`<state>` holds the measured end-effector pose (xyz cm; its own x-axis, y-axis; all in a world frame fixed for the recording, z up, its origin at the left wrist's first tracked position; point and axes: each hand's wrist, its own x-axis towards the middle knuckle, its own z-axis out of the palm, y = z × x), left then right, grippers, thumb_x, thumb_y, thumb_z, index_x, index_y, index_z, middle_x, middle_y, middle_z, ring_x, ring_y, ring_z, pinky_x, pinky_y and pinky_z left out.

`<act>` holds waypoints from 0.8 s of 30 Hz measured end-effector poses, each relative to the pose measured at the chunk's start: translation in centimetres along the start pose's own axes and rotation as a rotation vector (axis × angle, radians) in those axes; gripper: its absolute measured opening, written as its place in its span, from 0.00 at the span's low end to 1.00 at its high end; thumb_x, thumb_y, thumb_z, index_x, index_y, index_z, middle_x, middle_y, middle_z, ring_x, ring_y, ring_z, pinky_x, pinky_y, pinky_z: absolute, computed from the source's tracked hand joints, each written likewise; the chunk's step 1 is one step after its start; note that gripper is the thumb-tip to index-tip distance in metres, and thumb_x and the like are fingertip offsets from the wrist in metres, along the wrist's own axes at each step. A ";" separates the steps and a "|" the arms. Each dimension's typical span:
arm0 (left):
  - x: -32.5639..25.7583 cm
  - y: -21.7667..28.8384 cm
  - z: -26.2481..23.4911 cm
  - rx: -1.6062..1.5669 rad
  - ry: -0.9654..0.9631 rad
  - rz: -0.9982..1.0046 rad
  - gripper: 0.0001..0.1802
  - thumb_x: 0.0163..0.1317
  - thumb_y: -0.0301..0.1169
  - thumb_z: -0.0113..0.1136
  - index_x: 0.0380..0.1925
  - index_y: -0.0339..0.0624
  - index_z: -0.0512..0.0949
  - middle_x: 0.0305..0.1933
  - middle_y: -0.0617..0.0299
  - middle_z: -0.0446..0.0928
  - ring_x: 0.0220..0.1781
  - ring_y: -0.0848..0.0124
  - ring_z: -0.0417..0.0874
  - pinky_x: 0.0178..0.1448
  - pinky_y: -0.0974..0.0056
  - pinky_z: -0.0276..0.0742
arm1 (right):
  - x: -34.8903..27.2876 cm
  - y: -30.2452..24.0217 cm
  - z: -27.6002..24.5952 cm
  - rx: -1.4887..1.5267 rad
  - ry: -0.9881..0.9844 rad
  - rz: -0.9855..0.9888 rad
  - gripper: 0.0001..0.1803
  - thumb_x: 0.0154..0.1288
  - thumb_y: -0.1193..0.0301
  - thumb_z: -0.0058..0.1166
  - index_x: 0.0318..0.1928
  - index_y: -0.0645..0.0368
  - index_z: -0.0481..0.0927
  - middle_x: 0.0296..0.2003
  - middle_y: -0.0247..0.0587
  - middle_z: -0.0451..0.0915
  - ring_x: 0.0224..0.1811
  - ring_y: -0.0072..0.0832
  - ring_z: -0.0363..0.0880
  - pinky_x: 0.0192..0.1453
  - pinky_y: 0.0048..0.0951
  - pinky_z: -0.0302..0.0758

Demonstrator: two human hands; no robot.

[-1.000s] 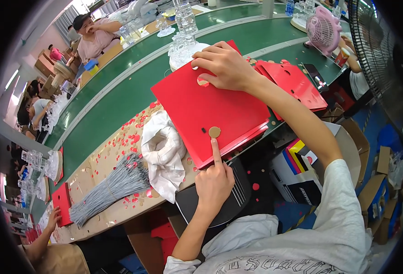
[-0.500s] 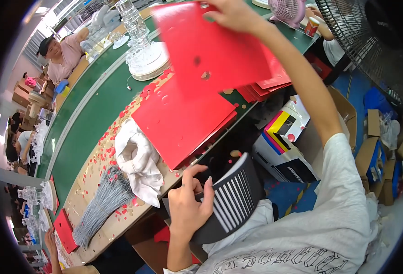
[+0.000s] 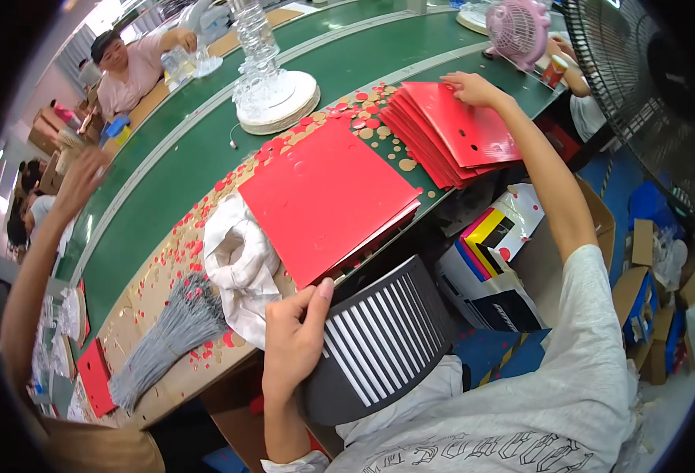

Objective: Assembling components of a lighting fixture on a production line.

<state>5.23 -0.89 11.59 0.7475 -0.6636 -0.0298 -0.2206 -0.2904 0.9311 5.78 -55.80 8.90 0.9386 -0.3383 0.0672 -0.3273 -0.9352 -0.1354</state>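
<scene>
My right hand [image 3: 473, 90] is at the far edge of a red sheet [image 3: 485, 138] with two small dark holes, its fingers gripping that edge. This sheet lies on a fanned pile of red sheets [image 3: 422, 138] on the right. My left hand [image 3: 294, 339] is closed at the near corner of a squared stack of red sheets [image 3: 327, 197]; its thumb points up and its other fingertips are hidden. Below the stack, in front of my body, is a black curved panel with white slats [image 3: 387, 335].
Red and tan discs [image 3: 197, 229] litter the green table [image 3: 182, 169]. A white cloth [image 3: 241, 248] and a bundle of grey wires [image 3: 166, 339] lie left of the stack. A clear ornament [image 3: 260, 59] stands behind. A black fan [image 3: 639, 102] is at right; another person's arm [image 3: 36, 260] reaches in left.
My right hand has brought the red sheet down from the air onto the right pile. My left hand has moved left and toward the stack's near corner. Another person's arm has risen at left.
</scene>
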 end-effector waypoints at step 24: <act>1.1 -1.1 0.7 -0.113 0.259 0.031 0.27 0.75 0.37 0.53 0.16 0.32 0.67 0.13 0.70 0.56 0.20 0.82 0.53 0.21 0.64 0.49 | -22.5 -33.7 1.1 0.623 0.353 -0.867 0.12 0.45 0.80 0.70 0.34 0.62 0.84 0.27 0.34 0.77 0.24 0.27 0.74 0.25 0.27 0.69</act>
<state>5.87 -1.80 10.24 0.8798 -0.4686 0.0792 -0.1850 -0.1841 0.9653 -4.20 -16.57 10.90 0.7071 0.2977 0.6414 0.6253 -0.6869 -0.3705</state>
